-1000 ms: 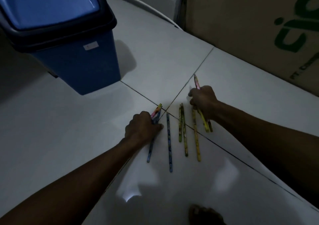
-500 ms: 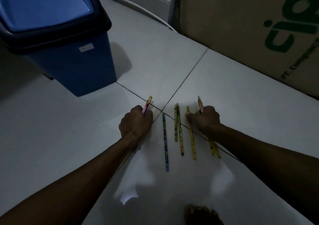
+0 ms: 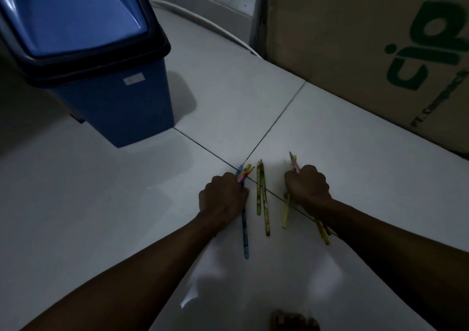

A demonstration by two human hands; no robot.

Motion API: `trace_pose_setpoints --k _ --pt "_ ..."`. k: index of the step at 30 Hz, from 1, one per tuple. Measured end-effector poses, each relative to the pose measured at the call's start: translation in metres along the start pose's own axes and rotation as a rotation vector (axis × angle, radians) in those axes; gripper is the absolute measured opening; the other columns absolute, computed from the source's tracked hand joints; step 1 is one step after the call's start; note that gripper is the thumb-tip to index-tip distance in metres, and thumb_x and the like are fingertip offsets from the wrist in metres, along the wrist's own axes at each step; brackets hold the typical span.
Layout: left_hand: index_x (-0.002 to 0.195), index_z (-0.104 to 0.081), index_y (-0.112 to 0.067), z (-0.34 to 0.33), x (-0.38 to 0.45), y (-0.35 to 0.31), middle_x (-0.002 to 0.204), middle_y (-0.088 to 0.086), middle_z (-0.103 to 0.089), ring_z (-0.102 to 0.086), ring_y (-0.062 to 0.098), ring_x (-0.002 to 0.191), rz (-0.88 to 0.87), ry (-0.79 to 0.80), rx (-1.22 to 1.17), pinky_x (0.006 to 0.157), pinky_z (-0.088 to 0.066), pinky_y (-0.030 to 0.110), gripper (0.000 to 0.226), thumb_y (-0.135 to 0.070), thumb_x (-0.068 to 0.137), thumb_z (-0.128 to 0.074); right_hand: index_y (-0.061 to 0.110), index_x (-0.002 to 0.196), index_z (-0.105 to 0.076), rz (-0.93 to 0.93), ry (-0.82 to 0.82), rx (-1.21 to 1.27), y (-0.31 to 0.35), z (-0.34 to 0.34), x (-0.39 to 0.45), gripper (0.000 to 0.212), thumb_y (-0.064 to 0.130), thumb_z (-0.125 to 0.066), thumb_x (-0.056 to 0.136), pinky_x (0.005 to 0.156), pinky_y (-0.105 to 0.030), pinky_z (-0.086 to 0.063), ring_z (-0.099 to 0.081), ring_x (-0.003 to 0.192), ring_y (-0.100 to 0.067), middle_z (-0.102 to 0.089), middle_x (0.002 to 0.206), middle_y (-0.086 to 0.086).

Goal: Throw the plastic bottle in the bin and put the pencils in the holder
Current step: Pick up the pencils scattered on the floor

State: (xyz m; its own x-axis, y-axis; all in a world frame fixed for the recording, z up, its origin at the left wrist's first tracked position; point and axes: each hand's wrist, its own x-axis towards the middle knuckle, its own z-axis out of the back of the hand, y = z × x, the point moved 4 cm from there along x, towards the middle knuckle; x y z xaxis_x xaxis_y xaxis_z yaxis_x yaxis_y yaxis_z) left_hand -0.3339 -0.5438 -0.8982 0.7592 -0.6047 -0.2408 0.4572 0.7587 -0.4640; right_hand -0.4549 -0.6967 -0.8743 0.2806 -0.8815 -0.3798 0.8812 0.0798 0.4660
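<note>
Several coloured pencils lie on the white tiled floor in dim light. My left hand [image 3: 223, 198] is shut on a small bunch, among them a long blue pencil [image 3: 245, 234] and a pink one whose tips stick out past my knuckles. My right hand [image 3: 307, 186] is shut on several yellow pencils [image 3: 322, 231], with one tip pointing up and away. Two yellow-green pencils [image 3: 262, 198] lie loose on the floor between my hands. A blue bin [image 3: 111, 102] with a black rim and a shut swing lid stands at the upper left. No plastic bottle or pencil holder is in view.
A large cardboard box [image 3: 355, 38] with green print stands against the wall at the upper right. A white cable [image 3: 203, 19] runs along the floor behind the bin. Toes of a foot [image 3: 294, 320] show at the bottom edge.
My left hand has taken the blue pencil into its bunch. My right hand has gathered the single yellow pencil beside it. Two pencils stay loose in the middle.
</note>
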Motion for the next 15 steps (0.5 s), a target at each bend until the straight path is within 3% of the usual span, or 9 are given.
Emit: trace_pose_setpoints --k 3,8,10,13,15 --pt "0.096 -0.055 -0.015 0.000 0.000 -0.004 0.098 0.009 -0.063 -0.055 0.025 0.077 -0.044 -0.006 0.036 0.062 -0.035 0.031 0.028 -0.040 0.085 -0.052 0.007 0.088 -0.061 0.008 0.013 0.080 -0.002 0.006 0.001 0.030 0.033 -0.049 0.077 0.069 -0.035 -0.054 -0.066 0.071 -0.027 -0.071 0.071 -0.007" --pt "0.100 -0.054 -0.014 0.002 0.002 -0.001 0.103 0.012 -0.063 -0.061 0.033 0.091 -0.039 0.014 0.069 0.068 -0.037 0.033 0.033 -0.043 0.092 -0.041 0.005 0.095 -0.060 -0.003 0.027 0.097 -0.006 0.004 0.004 0.028 0.029 -0.055 0.082 0.067 -0.031 -0.045 -0.062 0.080 -0.033 -0.064 0.088 -0.012" --pt "0.092 -0.049 -0.017 0.007 0.006 0.003 0.102 0.014 -0.063 -0.061 0.033 0.090 0.011 0.021 -0.004 0.068 -0.040 0.033 0.026 -0.042 0.092 -0.041 0.005 0.096 -0.062 0.013 0.043 0.126 -0.004 -0.001 0.003 0.029 0.032 -0.060 0.083 0.067 -0.033 -0.050 -0.066 0.078 -0.033 -0.067 0.087 -0.014" --pt "0.091 -0.052 -0.010 0.019 0.014 0.008 0.097 0.016 -0.066 -0.065 0.034 0.086 0.110 0.033 -0.225 0.074 -0.054 0.038 0.030 -0.039 0.091 -0.044 0.007 0.088 -0.061 0.042 0.097 0.209 0.002 -0.011 -0.001 0.025 0.031 -0.067 0.085 0.053 -0.029 -0.050 -0.063 0.059 -0.025 -0.064 0.074 -0.011" --pt "0.098 -0.060 -0.005 0.025 0.020 0.013 0.095 0.019 -0.069 -0.068 0.036 0.085 0.199 0.022 -0.423 0.077 -0.058 0.046 0.034 -0.035 0.091 -0.046 0.008 0.085 -0.062 0.062 0.114 0.212 0.005 -0.017 -0.004 0.026 0.032 -0.071 0.081 0.054 -0.030 -0.049 -0.062 0.064 -0.026 -0.063 0.078 -0.012"
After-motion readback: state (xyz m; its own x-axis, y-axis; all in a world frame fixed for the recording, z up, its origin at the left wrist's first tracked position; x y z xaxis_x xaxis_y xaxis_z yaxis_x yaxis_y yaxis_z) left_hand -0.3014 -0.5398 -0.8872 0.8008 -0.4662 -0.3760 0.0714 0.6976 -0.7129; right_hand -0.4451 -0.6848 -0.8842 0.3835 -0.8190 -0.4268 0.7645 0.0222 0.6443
